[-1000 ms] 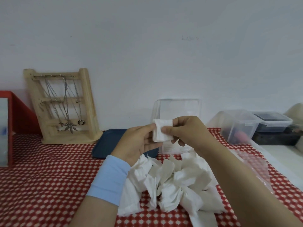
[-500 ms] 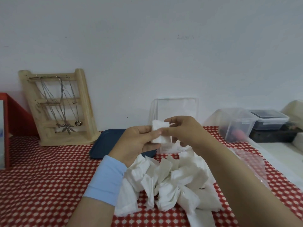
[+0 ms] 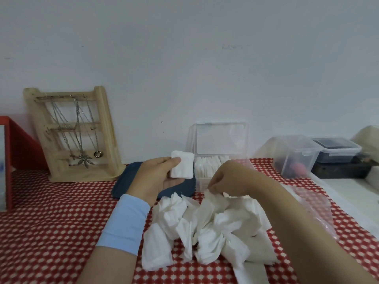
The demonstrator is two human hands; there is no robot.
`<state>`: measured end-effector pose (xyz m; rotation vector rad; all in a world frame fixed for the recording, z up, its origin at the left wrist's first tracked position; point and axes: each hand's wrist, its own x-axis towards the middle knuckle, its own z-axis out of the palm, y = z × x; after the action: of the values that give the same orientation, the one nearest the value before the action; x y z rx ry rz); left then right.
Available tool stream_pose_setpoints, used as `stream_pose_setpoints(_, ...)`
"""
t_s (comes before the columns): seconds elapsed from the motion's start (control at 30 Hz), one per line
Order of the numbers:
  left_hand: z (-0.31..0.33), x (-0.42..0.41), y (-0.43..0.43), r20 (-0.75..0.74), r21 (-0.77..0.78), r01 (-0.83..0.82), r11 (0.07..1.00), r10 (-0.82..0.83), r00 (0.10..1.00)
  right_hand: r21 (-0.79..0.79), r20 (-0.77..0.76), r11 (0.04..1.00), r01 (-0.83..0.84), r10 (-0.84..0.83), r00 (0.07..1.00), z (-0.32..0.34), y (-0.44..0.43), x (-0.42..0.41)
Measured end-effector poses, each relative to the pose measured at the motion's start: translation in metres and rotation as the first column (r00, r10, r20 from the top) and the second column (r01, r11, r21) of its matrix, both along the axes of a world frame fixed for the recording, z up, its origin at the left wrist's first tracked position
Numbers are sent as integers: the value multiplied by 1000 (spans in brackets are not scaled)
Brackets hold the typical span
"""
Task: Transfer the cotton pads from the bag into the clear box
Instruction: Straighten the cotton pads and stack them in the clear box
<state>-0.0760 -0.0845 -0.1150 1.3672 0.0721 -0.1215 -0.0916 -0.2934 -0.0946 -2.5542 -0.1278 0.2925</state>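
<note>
My left hand (image 3: 159,177) holds a small stack of white cotton pads (image 3: 182,165) between thumb and fingers, raised just left of the clear box (image 3: 220,140). The box stands against the wall with its lid up and several pads standing inside it. My right hand (image 3: 224,178) is lower, in front of the box, its fingers pinching a pad at the top of the loose pile of cotton pads (image 3: 207,226) on the red checked tablecloth. The clear plastic bag (image 3: 313,206) lies flat to the right of the pile, partly under my right forearm.
A dark blue tray (image 3: 131,179) lies behind my left hand. A wooden jewellery stand (image 3: 73,136) with necklaces leans at the back left, beside a red box (image 3: 18,144). Clear lidded containers (image 3: 295,154) sit at the back right next to a white surface (image 3: 352,193).
My right hand let go of the pads held up in both hands and dropped to the pile. The left hand keeps the stack, now beside the box.
</note>
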Motion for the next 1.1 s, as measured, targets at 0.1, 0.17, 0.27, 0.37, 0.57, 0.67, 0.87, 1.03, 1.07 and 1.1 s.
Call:
stream_pose_setpoints(0.1,-1,0,-1,-3,10,-21,1000,21,1000,145,15,989,21,-23,1000,7,-9,-1)
stream_pose_setpoints(0.17,-1,0,-3,-1,25,-32,999,32,999,224,22,974,36,-42,999,9,-12,-1)
stream_pose_setpoints(0.27,-2,0,-5,17,70,-64,996,63,998,297,51,954,48,-66,997,11,-13,-2)
stream_pose_setpoints(0.37,-2,1,-6,23,99,-90,991,88,996,318,8,948,1,-3,1000,13,-12,-6)
stream_pose_setpoints(0.57,-3,1,-7,27,136,-100,986,97,995,571,-14,820,38,-37,999,14,-16,-2)
stream_pose_setpoints(0.67,-3,-1,-9,-8,105,-29,994,30,1000,776,-103,623,100,-32,994,13,-12,-1)
stream_pose_setpoints(0.87,3,-7,-18,-35,-65,118,991,-120,992,787,-107,582,205,-198,974,6,-1,2)
stream_pose_setpoints(1.03,3,-7,-20,-32,-54,78,995,-80,996,776,-100,605,180,-164,981,10,-3,0)
stream_pose_setpoints(1.07,3,-8,-20,-37,-59,80,995,-82,996,756,-74,632,170,-176,982,9,-3,0)
stream_pose_setpoints(1.1,3,-8,-20,-42,-68,79,995,-82,996,747,-55,643,168,-192,980,9,-4,1)
